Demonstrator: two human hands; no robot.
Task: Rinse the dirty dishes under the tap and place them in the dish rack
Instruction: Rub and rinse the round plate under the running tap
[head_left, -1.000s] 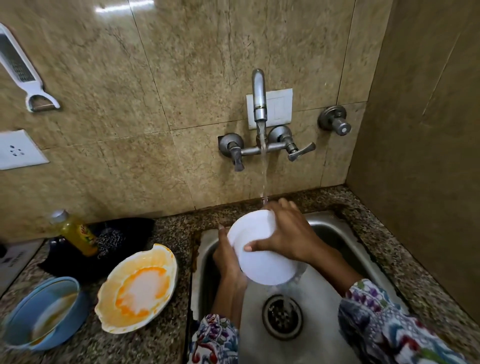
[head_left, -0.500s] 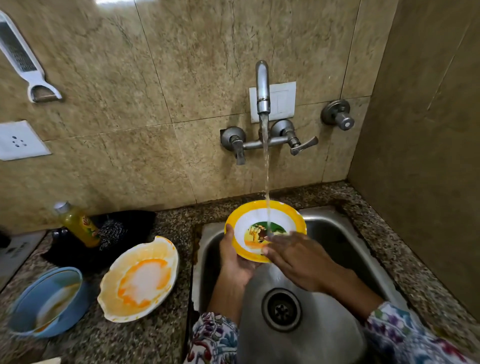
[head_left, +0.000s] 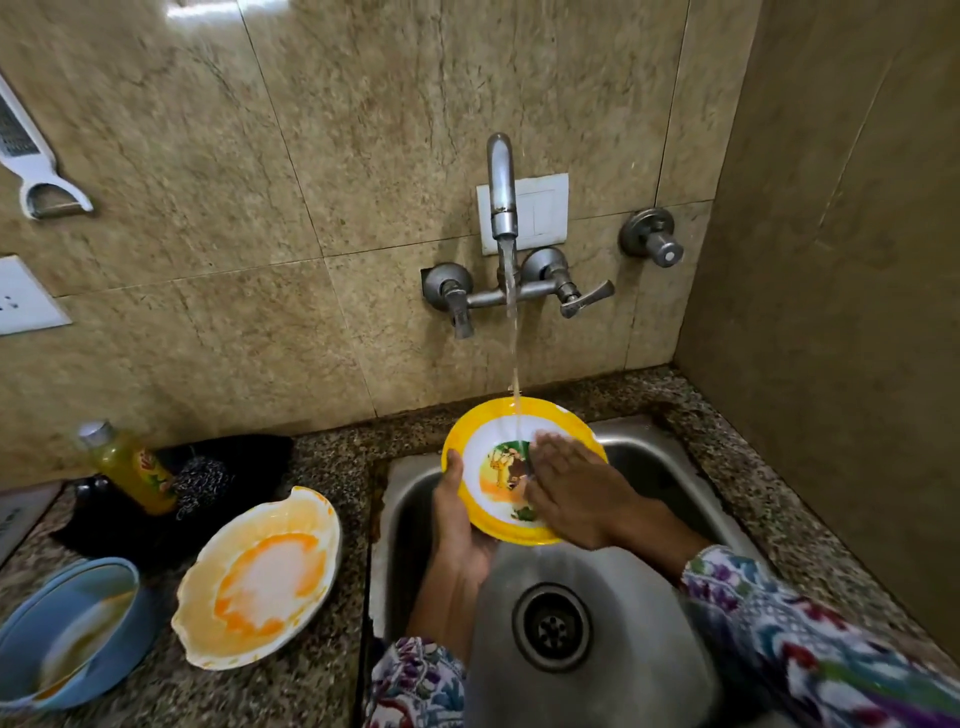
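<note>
1. The steel sink (head_left: 639, 613) is sitting sunk into the speckled stone counter (head_left: 332, 467), its round drain (head_left: 551, 627) lying near the front; part of the basin is being hidden by the arms.
2. The large white dish (head_left: 262, 579), smeared with orange residue, is lying on the counter just left of the sink; a blue bowl (head_left: 62, 631) with the same residue is sitting further left, at the counter's edge.
3. The yellow-rimmed plate (head_left: 498, 470) with a printed picture is being held tilted above the back of the sink, face toward the camera.
4. The tap (head_left: 502, 187) is running; its thin stream is falling onto the upper part of the plate.
5. The left hand (head_left: 460, 525) is gripping the plate's left edge, thumb lying over the rim, fingers hidden behind.
6. The right hand (head_left: 576, 493) is lying flat on the plate's face, fingers straight and close together, holding nothing.
7. A small yellow bottle (head_left: 130, 470) is leaning on a dark cloth (head_left: 244, 467) at the back left; a wire scrubber (head_left: 200, 483) is sitting just beside it.
</note>
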